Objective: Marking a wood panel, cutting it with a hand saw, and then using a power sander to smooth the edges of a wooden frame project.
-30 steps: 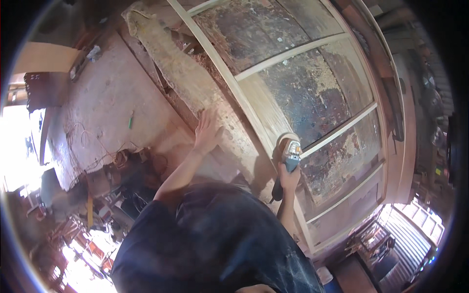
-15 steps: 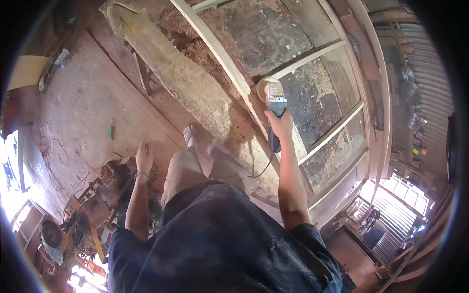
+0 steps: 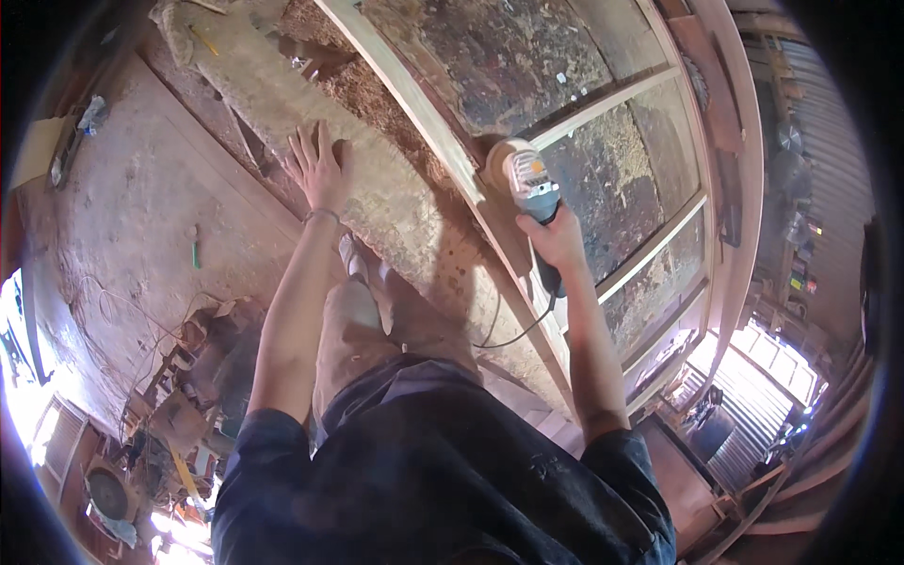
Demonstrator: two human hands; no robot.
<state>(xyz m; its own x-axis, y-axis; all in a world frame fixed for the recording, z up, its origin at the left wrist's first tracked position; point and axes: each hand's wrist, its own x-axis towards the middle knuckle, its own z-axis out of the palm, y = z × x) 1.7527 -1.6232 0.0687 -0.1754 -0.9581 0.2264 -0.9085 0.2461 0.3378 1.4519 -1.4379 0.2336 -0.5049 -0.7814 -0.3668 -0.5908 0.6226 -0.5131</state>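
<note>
My right hand (image 3: 556, 235) is wrapped round the body of an angle grinder (image 3: 535, 185) with a grey and teal casing. Its round disc (image 3: 499, 162) meets the long rail of a pale wooden frame (image 3: 414, 104), near where a crosspiece joins it. The grinder's dark cord (image 3: 518, 341) curves down and to the left. Over the dusty, rough-edged board (image 3: 377, 193) my left hand (image 3: 320, 174) is spread, fingers apart, holding nothing; whether its palm touches the board I cannot tell.
A yellow pencil (image 3: 202, 40) lies at the board's far end. Sawdust (image 3: 363, 104) covers the ground between board and frame. A green object (image 3: 196, 252) rests on the floor at left. Scrap and machine parts (image 3: 202, 367) are heaped at lower left. Saw blades (image 3: 791, 174) hang at right.
My left hand has moved up and right, from beside my leg to over the board. The grinder stays at about the same joint, its body turned slightly. The view has shifted a little.
</note>
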